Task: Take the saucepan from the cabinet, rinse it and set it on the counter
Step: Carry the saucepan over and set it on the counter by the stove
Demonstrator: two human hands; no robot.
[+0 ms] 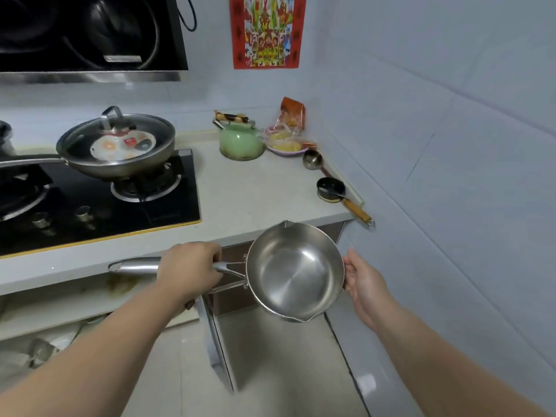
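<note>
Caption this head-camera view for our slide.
Left hand grips saucepan handle; right hand steadies its rim.

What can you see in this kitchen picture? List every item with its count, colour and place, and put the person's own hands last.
saucepan: 1, silver, held in the air below the counter edge
frying pan: 1, silver, glass lid on, on the right burner
stove: 1, black, on the counter's left part
kettle: 1, green, back of the counter
plate of food packets: 1, by the kettle
ladle: 1, metal, near the right wall
small pan: 1, black, wooden handle, counter's right edge
poster: 1, red, back wall
left hand: gripping the saucepan's handle
right hand: open, at the saucepan's rim
</note>
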